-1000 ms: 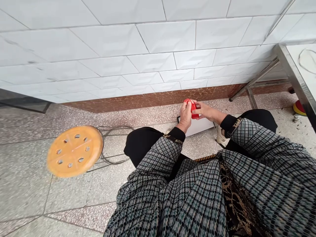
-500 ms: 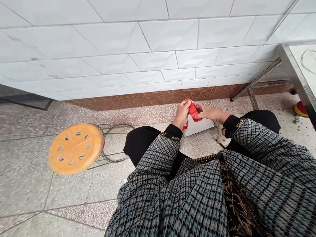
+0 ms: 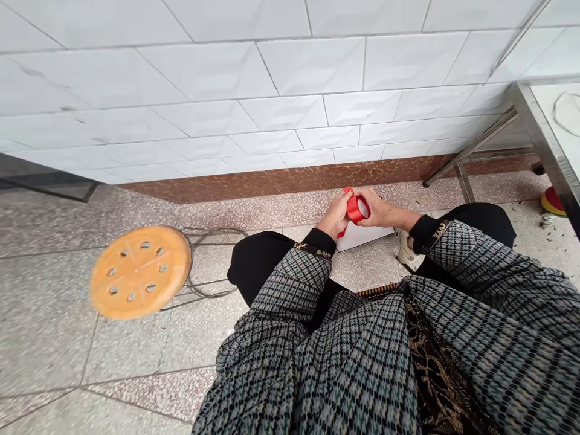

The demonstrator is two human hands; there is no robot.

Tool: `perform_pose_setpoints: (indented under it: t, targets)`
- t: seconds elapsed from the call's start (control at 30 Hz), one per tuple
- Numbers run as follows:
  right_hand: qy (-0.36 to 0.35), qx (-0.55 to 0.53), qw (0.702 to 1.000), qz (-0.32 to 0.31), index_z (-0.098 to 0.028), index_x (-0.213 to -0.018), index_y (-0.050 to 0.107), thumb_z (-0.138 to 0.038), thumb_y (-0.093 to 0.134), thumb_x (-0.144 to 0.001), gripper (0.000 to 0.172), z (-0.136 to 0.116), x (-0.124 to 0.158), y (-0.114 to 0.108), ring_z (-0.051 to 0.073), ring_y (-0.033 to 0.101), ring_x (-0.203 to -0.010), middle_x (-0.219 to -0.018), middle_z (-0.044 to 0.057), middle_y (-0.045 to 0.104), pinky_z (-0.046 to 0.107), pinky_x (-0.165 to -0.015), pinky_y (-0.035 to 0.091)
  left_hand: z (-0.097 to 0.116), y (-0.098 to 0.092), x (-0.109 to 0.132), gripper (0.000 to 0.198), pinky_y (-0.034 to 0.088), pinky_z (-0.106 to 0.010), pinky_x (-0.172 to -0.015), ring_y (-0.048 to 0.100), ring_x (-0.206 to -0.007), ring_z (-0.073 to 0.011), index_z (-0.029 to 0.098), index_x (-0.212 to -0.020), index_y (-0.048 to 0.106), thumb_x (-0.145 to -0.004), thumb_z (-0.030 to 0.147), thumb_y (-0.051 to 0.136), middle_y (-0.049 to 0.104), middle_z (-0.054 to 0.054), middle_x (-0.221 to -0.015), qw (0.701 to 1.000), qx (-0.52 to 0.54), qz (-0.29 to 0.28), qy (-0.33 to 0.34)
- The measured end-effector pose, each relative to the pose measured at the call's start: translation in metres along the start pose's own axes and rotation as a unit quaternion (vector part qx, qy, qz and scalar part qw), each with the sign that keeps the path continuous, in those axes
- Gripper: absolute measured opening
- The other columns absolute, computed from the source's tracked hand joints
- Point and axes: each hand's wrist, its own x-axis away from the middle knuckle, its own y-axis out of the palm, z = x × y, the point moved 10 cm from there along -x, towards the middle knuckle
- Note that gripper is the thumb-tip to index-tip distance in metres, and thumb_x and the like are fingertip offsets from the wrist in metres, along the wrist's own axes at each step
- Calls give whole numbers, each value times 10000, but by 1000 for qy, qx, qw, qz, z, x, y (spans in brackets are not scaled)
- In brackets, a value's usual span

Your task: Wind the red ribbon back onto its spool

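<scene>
Right hand (image 3: pixel 377 208): fingers clamped round the red roll, on its far side from the left hand; I can't see every fingertip on my feed.
Left hand (image 3: pixel 336 211): fingers bent closed, looks pinched on a red strip (image 3: pixel 342 232); exact grip partly hidden by its own knuckles.
Red roll (image 3: pixel 352 209): tape or ribbon, can't tell which. Up between both hands, pale hole turned towards my camera, above the white flat piece.
Red strip: shows at the left fingertips and again below the palm. I read it as one length; the middle is covered.
White flat piece (image 3: pixel 366 236): under the hands, between the knees, looks to be lying on the floor (image 3: pixel 131 350). Part of it hidden.
Progress: some strip is off the roll, I judge. Roll not used up. No strip seen laid on the visible part of the white piece. Whether the strip is cut free, I can't tell.
Orange stool (image 3: pixel 140 275): left side, well apart from the hands, round top with holes, wire legs.
Worktop (image 3: pixel 559 115): metal frame, right edge, away from both hands.
Red-and-yellow thing (image 3: pixel 553 202): floor, right, near the worktop; too cut off to name.
</scene>
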Motion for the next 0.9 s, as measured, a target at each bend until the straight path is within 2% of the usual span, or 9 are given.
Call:
perform_pose_setpoints:
  t: [0.13, 0.3, 0.4, 0.5, 0.6, 0.67, 0.77, 0.9]
  targets:
    - [4, 26, 1000, -1, -265, -1413, 517, -199, 829, -640, 837, 5, -1, -1, 383, 468, -1379, -1392, 132, 528, 633, -1208, 420, -2, -1, -1, 129, 557, -326, -879, 618, -714, -139, 209, -848, 605, -950, 149, 657, 644, -1, -808, 1000, 13, 12, 4]
    - [28, 11, 999, 13, -287, -1482, 524, -208, 840, -691, 855, 16, -4, -3, 364, 427, -1457, -1470, 134, 480, 623, -1273, 366, 8, -5, -3, 126, 541, -299, -880, 617, -756, -140, 222, -867, 582, -961, 197, 663, 603, 15, -804, 996, 28, 48, 66]
    - [57, -33, 997, 37, -284, -1460, 563, -278, 871, -723, 799, 24, -6, -5, 367, 410, -1489, -1476, 143, 478, 634, -1275, 367, 14, -6, -2, 122, 533, -284, -848, 592, -734, -131, 222, -872, 587, -980, 222, 644, 588, 20, -802, 993, 24, 62, 97]
    - [136, -141, 979, 58, -278, -1468, 532, -421, 855, -794, 760, 37, -4, -2, 373, 482, -1437, -1511, 162, 458, 656, -1138, 523, 19, -9, -2, 168, 519, -275, -824, 567, -721, -128, 224, -850, 578, -1008, 254, 625, 578, 18, -799, 988, 18, 75, 131]
    - [214, -268, 939, 40, -245, -1540, 399, -462, 828, -839, 851, 41, 2, 9, 304, 649, -1210, -1494, 189, 502, 572, -982, 639, 22, -11, -2, 203, 516, -281, -840, 580, -753, -135, 230, -849, 582, -1027, 312, 634, 593, 12, -825, 982, 0, 79, 171]
    - [237, -298, 924, 30, -215, -1465, 454, -448, 828, -846, 760, 37, 5, 11, 252, 687, -1080, -1409, 176, 587, 508, -957, 651, 23, -11, -2, 212, 516, -281, -836, 590, -771, -138, 234, -857, 586, -1041, 333, 620, 616, 6, -850, 977, -18, 78, 198]
    - [239, -312, 920, 2, -216, -1245, 595, -447, 830, -838, 523, 27, 6, 12, 224, 681, -1015, -1248, 122, 692, 410, -876, 654, 24, -9, -1, 217, 515, -280, -824, 605, -790, -140, 236, -871, 591, -1068, 324, 570, 644, -5, -881, 968, -51, 78, 232]
    - [271, -315, 909, -3, -221, -1093, 639, -361, 832, -800, 378, 25, 9, 10, 179, 658, -907, -1055, 64, 724, 275, -724, 596, 23, -5, 3, 233, 526, -297, -860, 624, -827, -147, 228, -895, 606, -1084, 349, 544, 670, -20, -915, 964, -99, 75, 237]
